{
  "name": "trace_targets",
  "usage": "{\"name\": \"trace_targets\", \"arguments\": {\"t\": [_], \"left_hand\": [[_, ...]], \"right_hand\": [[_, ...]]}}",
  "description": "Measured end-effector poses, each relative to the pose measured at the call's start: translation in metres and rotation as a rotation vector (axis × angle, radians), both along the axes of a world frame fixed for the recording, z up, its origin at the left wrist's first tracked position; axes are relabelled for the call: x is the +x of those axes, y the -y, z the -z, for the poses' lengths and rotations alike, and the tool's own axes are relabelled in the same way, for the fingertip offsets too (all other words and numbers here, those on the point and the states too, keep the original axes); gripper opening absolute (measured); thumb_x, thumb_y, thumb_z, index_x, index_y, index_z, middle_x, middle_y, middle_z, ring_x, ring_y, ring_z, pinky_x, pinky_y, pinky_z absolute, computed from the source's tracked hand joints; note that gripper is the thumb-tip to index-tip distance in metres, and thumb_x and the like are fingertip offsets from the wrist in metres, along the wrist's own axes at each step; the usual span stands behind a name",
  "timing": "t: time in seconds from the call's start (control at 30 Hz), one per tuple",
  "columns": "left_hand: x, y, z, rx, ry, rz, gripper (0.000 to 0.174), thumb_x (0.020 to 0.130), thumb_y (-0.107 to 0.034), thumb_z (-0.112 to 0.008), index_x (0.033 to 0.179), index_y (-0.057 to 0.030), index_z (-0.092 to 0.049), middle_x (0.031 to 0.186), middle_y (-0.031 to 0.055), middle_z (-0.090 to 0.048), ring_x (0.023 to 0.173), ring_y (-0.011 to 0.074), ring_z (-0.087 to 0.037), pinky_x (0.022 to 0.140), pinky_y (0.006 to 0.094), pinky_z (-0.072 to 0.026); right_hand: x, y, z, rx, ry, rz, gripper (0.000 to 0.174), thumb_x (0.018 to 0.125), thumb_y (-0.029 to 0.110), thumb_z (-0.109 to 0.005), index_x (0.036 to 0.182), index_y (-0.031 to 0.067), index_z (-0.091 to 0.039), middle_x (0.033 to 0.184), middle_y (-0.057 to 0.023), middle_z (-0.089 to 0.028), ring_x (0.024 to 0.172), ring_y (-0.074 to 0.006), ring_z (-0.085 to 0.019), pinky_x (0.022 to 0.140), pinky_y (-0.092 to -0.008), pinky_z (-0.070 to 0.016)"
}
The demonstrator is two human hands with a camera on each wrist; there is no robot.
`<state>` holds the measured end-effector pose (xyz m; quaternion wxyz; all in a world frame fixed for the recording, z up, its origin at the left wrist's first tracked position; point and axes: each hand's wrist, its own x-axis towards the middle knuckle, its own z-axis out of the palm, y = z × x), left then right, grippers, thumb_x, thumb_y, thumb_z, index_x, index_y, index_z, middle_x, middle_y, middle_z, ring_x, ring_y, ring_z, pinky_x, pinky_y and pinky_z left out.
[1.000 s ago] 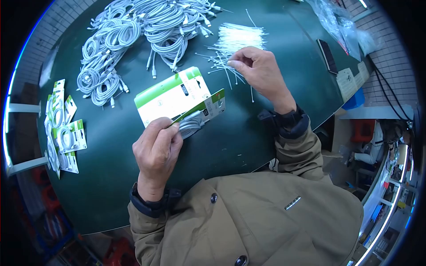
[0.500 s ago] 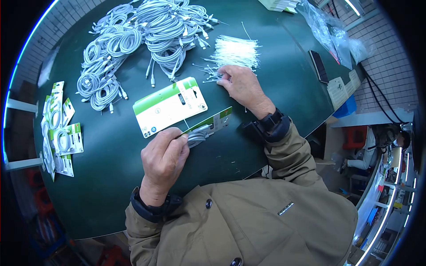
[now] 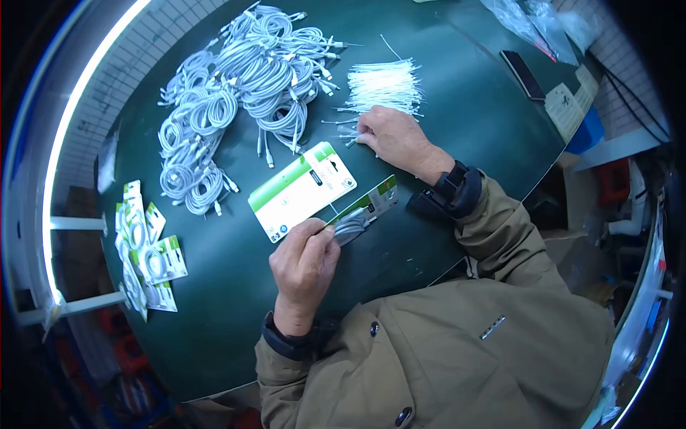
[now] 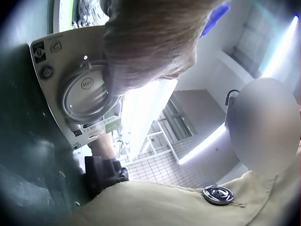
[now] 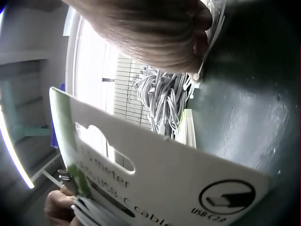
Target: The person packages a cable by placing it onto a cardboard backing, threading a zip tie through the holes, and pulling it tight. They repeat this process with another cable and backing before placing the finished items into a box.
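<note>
My left hand [image 3: 306, 268] pinches the edge of a green-and-white packaging card [image 3: 382, 199] that stands tilted above the table. A coiled grey-white USB cable [image 3: 350, 227] lies against the card; its loop [image 4: 70, 113] shows round in the left wrist view. A thin white strip sticks out from the card's back. My right hand [image 3: 400, 139] is at the near edge of the cable tie pile [image 3: 386, 86], thumb and fingers curled together. In the right wrist view its fingertips pinch a white cable tie [image 5: 196, 76], partly hidden by the hand.
Beside the held card lies a stack of blank cards [image 3: 304, 189]. Many coiled cables [image 3: 264, 79] are heaped at the back left. Carded cables [image 3: 150, 254] sit at the left edge. A phone [image 3: 522, 74], papers [image 3: 568, 107] and plastic bags [image 3: 532, 28] lie at the right.
My right hand has come down onto the loose ties at the pile's near edge. My left hand keeps hold of the carded cable, now apart from the card stack. The head view has shifted.
</note>
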<state>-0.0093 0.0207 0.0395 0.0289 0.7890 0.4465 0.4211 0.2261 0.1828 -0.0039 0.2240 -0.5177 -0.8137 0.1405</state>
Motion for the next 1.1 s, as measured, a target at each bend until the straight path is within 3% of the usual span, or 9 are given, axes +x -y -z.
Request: {"name": "trace_targets", "arguments": {"t": [0.53, 1.03, 1.1], "left_hand": [[0.009, -0.012, 0.001, -0.017, -0.023, 0.05, 0.022, 0.074, 0.01, -0.079, 0.092, -0.001, -0.07, 0.096, 0.0131, -0.074, 0.078, 0.0287, -0.075, 0.068, 0.0359, -0.0601], [0.008, -0.012, -0.003, -0.02, 0.024, 0.058, 0.023, 0.075, 0.01, -0.08, 0.091, -0.0013, -0.069, 0.093, 0.0118, -0.072, 0.078, 0.028, -0.074, 0.065, 0.0359, -0.0593], [0.007, -0.012, -0.003, -0.022, 0.028, 0.061, 0.023, 0.074, 0.01, -0.08, 0.091, -0.0013, -0.069, 0.093, 0.0117, -0.072, 0.078, 0.0278, -0.074, 0.065, 0.0359, -0.0593]], "right_hand": [[-0.003, -0.001, 0.005, 0.113, -0.232, 0.031, 0.01, 0.097, 0.012, -0.068, 0.095, 0.0025, -0.072, 0.098, -0.0161, -0.073, 0.096, -0.035, -0.071, 0.087, -0.0458, -0.0564], [0.004, -0.003, -0.011, 0.166, -0.279, -0.083, 0.01, 0.09, 0.009, -0.076, 0.097, 0.0016, -0.08, 0.094, -0.0149, -0.077, 0.085, -0.0314, -0.074, 0.078, -0.0399, -0.0586], [0.004, -0.005, -0.012, 0.17, -0.302, -0.085, 0.009, 0.091, 0.01, -0.075, 0.095, 0.0029, -0.08, 0.093, -0.0151, -0.076, 0.087, -0.033, -0.074, 0.081, -0.0422, -0.0588]]}}
